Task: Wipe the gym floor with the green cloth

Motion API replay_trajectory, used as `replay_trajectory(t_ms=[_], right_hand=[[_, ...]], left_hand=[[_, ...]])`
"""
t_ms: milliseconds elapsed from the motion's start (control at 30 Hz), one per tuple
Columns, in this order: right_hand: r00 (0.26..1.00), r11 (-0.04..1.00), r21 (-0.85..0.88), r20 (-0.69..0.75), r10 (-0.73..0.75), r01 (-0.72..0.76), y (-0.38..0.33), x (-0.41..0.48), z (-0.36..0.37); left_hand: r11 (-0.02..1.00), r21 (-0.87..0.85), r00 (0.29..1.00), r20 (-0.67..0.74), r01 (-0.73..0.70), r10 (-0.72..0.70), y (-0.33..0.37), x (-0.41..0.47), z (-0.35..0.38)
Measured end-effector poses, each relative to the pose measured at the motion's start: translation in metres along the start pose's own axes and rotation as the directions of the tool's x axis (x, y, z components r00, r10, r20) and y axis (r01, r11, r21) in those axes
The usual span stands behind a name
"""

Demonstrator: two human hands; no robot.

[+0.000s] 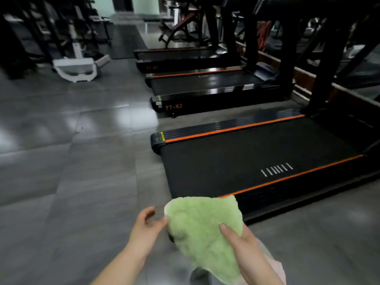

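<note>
Head-worn wide-angle camera (the only view) looks forward and down over the gym floor (82, 182), treadmills (246, 161) at right.

Fluffy green cloth (203, 229) held rumpled above glossy grey floor (82, 161).
</note>
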State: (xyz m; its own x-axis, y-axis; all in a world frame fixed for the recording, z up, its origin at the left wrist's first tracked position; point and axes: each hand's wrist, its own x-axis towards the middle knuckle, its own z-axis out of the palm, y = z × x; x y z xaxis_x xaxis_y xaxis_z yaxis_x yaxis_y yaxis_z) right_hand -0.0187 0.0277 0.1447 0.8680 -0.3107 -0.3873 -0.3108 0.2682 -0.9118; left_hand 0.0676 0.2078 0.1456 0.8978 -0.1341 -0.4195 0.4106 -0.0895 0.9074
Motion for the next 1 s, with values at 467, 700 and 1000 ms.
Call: replay_trajectory(t_ms=[467, 700, 1000], right_hand=[[0.723, 0.917, -0.398, 0.637, 0.266, 0.013, 0.092, -0.042, 0.299], [0.896, 0.849, -0.528, 0.390, 0.211, 0.030, 0.181, -0.064, 0.451], [0.704, 0.790, -0.483, 0.404, 0.584, -0.377, 0.281, -0.040, 0.501]], left_hand=[[0.796, -0.550, 0.967, 0.178, 0.251, -0.182, -0.072, -0.057, -0.257], [0.846, -0.485, 0.960, -0.044, 0.222, -0.277, -0.118, -0.051, -0.423], [0.893, -0.320, 0.893, -0.218, 0.316, -0.393, -0.189, 0.010, -0.500]])
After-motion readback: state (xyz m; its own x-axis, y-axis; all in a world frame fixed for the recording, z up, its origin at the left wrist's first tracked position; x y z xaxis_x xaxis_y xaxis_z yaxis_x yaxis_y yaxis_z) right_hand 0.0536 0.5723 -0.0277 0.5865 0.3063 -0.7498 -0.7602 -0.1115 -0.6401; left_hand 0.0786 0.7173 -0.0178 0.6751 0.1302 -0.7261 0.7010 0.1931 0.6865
